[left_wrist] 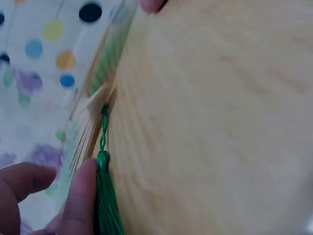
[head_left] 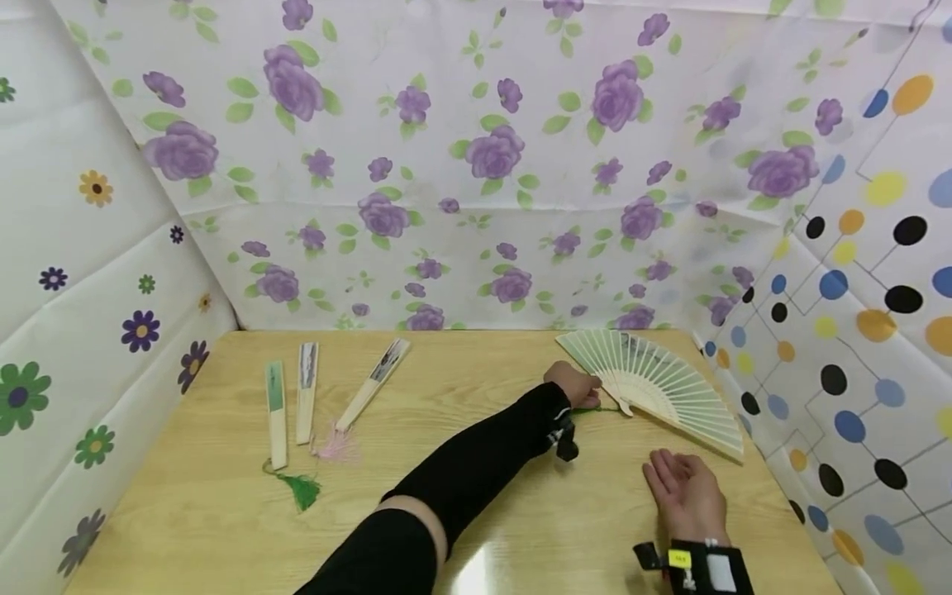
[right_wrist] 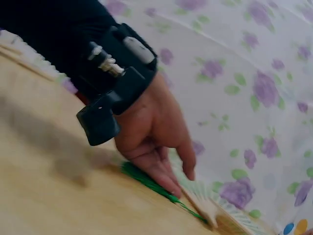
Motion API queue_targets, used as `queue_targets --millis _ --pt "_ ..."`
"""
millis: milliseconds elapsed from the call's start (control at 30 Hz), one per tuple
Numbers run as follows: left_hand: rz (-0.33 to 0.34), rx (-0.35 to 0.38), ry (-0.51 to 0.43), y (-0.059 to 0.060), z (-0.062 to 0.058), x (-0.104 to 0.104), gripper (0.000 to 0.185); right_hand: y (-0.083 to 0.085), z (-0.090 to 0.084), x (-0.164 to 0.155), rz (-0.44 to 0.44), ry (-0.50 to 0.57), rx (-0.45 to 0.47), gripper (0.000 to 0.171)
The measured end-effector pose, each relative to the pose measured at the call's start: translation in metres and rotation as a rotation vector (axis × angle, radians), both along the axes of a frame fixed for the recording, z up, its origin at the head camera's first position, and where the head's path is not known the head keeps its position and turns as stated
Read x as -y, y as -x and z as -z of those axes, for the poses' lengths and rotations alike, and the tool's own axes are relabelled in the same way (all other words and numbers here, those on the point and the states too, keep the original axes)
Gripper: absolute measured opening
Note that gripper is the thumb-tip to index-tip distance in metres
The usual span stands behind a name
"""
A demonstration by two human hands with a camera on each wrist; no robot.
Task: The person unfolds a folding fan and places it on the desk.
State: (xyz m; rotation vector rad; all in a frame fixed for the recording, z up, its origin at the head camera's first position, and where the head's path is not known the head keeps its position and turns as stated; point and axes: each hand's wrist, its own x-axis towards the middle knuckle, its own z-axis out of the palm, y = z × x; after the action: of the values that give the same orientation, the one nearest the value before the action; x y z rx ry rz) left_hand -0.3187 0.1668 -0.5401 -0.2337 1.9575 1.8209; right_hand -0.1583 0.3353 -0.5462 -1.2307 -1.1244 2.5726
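Observation:
An open cream folding fan (head_left: 658, 382) lies at the back right of the wooden table (head_left: 476, 496). My left hand (head_left: 587, 395), in a black sleeve, reaches across to the fan's pivot. Its thumb (left_wrist: 80, 193) lies against the fan's green tassel (left_wrist: 105, 196), and its fairly straight fingers (right_wrist: 168, 178) touch the tassel (right_wrist: 146, 180) on the table. My right hand (head_left: 680, 483) rests flat and relaxed on the table just in front of the fan, holding nothing.
Three closed fans lie at the back left: one with a green tassel (head_left: 276, 413), a second beside it (head_left: 307, 392), and a slanted one with a pink tassel (head_left: 372, 384). Flowered and dotted sheets wall the table on three sides.

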Motion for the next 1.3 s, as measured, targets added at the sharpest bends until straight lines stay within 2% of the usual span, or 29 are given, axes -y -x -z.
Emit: queue_targets --millis 67,100,167,233,267,333,367,400,467,567,633,700,733,800,867,933,1067,1133,1167,1233,1300 --pt "0.027 -0.054 -0.088 -0.011 -0.007 0.022 0.020 -0.008 0.002 0.013 -0.040 -0.004 -0.037 0.058" --pt "0.040 -0.104 -0.124 -0.016 -0.012 0.036 0.022 -0.010 0.002 0.020 -0.066 -0.015 -0.055 0.054" --pt "0.056 -0.262 -0.128 -0.027 -0.021 0.070 0.027 -0.010 -0.001 0.037 -0.136 -0.065 -0.104 0.049" --pt "0.028 -0.455 -0.017 -0.033 -0.031 0.110 0.028 -0.004 -0.008 0.055 -0.209 -0.126 -0.153 0.047" --pt "-0.008 -0.546 0.080 -0.035 -0.035 0.130 0.028 0.002 -0.011 0.066 -0.250 -0.177 -0.175 0.049" --pt "-0.086 -0.663 0.267 -0.038 -0.036 0.171 0.030 0.015 -0.016 0.087 -0.343 -0.275 -0.226 0.054" --pt "-0.120 -0.686 0.355 -0.039 -0.033 0.189 0.032 0.022 -0.016 0.098 -0.381 -0.292 -0.257 0.053" --pt "-0.131 -0.683 0.413 -0.040 -0.027 0.206 0.036 0.029 -0.015 0.109 -0.423 -0.300 -0.280 0.054" --pt "-0.112 -0.680 0.558 -0.033 0.007 0.233 0.045 0.040 -0.008 0.132 -0.502 -0.302 -0.318 0.058" --pt "-0.011 -0.614 0.716 -0.029 0.056 0.254 0.060 0.051 0.007 0.165 -0.583 -0.276 -0.316 0.062" --pt "0.057 -0.607 0.850 -0.028 0.087 0.261 0.062 0.055 0.016 0.183 -0.630 -0.252 -0.311 0.064" --pt "0.075 -0.613 0.937 -0.036 0.098 0.263 0.053 0.058 0.024 0.197 -0.680 -0.225 -0.324 0.066" --pt "0.073 -0.643 1.003 -0.038 0.104 0.265 0.045 0.059 0.026 0.203 -0.701 -0.213 -0.334 0.067" --pt "0.031 -0.704 1.096 -0.042 0.110 0.268 0.030 0.061 0.028 0.213 -0.725 -0.193 -0.361 0.067" --pt "-0.012 -0.742 1.147 -0.046 0.108 0.272 0.020 0.065 0.027 0.222 -0.721 -0.179 -0.378 0.067" --pt "-0.016 -0.713 1.138 -0.051 0.100 0.278 0.025 0.069 0.024 0.232 -0.707 -0.161 -0.382 0.066" --pt "0.060 -0.607 1.040 -0.063 0.082 0.297 0.028 0.075 0.019 0.250 -0.753 -0.138 -0.399 0.065" --pt "0.098 -0.571 0.968 -0.068 0.074 0.306 0.025 0.075 0.016 0.256 -0.798 -0.155 -0.407 0.065" --pt "0.109 -0.586 0.924 -0.070 0.070 0.309 0.023 0.075 0.014 0.258 -0.817 -0.168 -0.413 0.066" --pt "0.123 -0.591 0.782 -0.080 0.046 0.311 0.021 0.075 0.008 0.258 -0.846 -0.203 -0.427 0.067" --pt "0.135 -0.556 0.558 -0.089 0.017 0.307 0.017 0.077 0.001 0.257 -0.860 -0.239 -0.448 0.064"
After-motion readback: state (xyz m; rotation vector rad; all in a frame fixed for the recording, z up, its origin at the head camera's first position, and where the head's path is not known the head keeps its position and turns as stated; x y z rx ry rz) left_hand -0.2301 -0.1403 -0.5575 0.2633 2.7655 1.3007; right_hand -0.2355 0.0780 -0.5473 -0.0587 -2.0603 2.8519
